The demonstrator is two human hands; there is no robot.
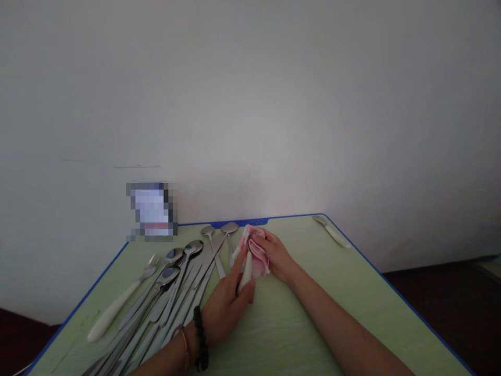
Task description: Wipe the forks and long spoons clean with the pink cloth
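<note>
Head view: left hand [226, 305] is wrapped round a smooth white-handled utensil [246, 269], far end tucked into a crumpled pink-and-white fabric cloth [259, 263]. Right hand [278, 256] pinches that cloth, just beyond the handle.

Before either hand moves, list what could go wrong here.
1. The pink cloth hides the head of the white-handled utensil in the left hand, so any prongs or edge there might catch fabric or the right hand.
2. The black bracelet appears close to the piled cutlery and could nudge it.
3. The fork on the far right lies near the edge of the table; a bump might knock it off.
</note>
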